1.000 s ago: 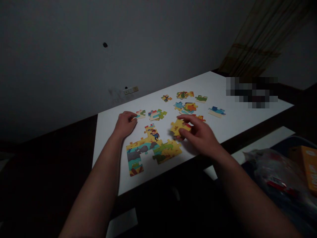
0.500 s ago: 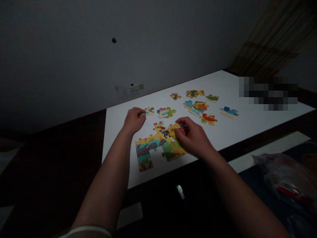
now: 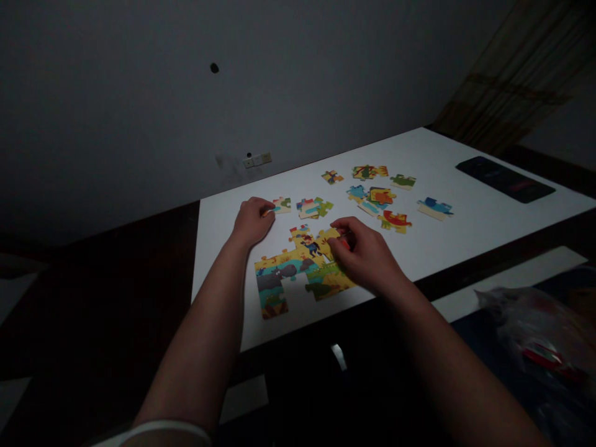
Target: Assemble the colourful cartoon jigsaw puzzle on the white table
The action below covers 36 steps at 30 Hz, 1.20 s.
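On the white table [image 3: 218,292] lies a partly joined jigsaw puzzle [image 3: 286,271] with a hippo, a figure in blue and a gap at its near edge. My right hand [image 3: 365,249] is closed at the puzzle's upper right, thumb and fingers pinching a yellow puzzle piece [image 3: 332,236]; a bit of red shows between the fingers. My left hand [image 3: 254,220] rests on the table beyond the puzzle's left part, fingers curled. A small orange bit shows under its fingertips, its kind hidden. Beside those fingertips lies a loose green-and-cream piece [image 3: 282,205].
Several loose pieces lie farther back, among them an overlapping pile [image 3: 372,197], a red one [image 3: 395,221] and a blue one [image 3: 435,208]. A dark flat phone-like object [image 3: 505,179] is at the far right. Below the table's right edge sits a clear plastic bag [image 3: 526,323].
The view has shifted slightly. Both hands stay at nearly the same places, with the right hand still at the puzzle's upper right. The pieces look unmoved.
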Each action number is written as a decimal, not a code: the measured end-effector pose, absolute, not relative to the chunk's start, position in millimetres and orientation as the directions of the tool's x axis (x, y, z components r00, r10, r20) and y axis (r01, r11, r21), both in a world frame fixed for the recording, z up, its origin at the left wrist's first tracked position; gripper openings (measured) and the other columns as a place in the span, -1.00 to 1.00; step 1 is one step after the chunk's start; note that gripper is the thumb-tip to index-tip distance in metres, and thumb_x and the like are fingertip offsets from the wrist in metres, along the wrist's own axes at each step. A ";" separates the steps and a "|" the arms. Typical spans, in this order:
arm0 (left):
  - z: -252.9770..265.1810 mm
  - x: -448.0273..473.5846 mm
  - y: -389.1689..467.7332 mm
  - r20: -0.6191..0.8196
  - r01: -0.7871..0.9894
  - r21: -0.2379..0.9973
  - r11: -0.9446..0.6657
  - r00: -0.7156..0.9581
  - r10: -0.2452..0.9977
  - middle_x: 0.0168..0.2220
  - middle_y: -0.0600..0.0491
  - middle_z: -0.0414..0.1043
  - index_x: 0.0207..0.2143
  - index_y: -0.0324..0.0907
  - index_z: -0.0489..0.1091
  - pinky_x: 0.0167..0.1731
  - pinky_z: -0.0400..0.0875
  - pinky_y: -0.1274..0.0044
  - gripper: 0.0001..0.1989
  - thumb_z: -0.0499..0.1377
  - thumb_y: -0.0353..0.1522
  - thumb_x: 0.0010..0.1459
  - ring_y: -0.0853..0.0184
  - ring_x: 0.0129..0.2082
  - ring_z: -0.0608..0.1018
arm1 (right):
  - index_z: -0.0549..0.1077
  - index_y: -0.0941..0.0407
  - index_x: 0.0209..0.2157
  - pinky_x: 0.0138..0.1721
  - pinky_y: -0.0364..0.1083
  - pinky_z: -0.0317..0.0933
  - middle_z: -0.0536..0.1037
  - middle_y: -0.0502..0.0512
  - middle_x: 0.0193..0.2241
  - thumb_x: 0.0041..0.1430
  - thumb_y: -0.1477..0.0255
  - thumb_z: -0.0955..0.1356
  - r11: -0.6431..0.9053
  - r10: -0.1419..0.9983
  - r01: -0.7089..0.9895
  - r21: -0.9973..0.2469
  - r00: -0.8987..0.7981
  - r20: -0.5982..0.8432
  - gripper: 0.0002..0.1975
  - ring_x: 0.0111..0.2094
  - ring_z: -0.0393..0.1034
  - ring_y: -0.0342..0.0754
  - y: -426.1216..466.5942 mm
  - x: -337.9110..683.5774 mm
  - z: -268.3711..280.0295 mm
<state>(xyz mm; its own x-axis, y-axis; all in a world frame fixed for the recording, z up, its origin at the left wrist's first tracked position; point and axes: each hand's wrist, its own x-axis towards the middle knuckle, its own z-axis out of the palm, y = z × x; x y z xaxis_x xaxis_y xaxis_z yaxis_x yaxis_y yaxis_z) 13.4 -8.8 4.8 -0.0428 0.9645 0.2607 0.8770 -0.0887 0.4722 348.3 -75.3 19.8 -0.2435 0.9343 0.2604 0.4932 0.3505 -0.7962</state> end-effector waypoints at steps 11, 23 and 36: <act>7.0 14.1 -9.2 0.268 0.880 0.463 -0.103 -0.029 0.963 0.08 -0.18 0.72 0.01 -0.11 0.75 0.39 0.50 0.00 -0.73 0.28 -0.33 0.36 -0.05 0.15 0.66 | 0.60 0.01 0.03 -0.22 0.11 0.40 0.73 0.17 -0.24 0.37 0.26 0.48 0.353 0.935 0.524 -0.775 -0.221 0.277 -0.74 -0.28 0.60 0.15 -71.3 343.8 14.6; 6.4 13.9 -9.8 0.284 0.876 0.469 -0.116 -0.025 0.958 0.07 -0.17 0.71 0.00 -0.12 0.75 0.40 0.51 0.00 -0.74 0.29 -0.33 0.35 -0.05 0.16 0.66 | 0.61 0.01 -0.07 0.07 0.30 0.44 0.70 0.31 -0.10 0.39 0.27 0.47 0.492 0.869 0.632 -0.600 -0.310 0.386 -0.84 -0.01 0.56 0.35 -71.0 341.9 9.8; 6.0 13.4 -9.0 0.267 0.886 0.452 -0.099 -0.028 0.963 0.09 -0.17 0.70 0.03 -0.13 0.75 0.36 0.53 0.03 -0.72 0.29 -0.32 0.37 -0.04 0.13 0.64 | 0.69 -0.03 -0.07 0.04 0.28 0.51 0.77 0.21 -0.13 0.49 0.38 0.32 0.532 0.844 0.487 -0.693 -0.244 0.477 -0.74 -0.09 0.65 0.25 -91.2 374.9 24.2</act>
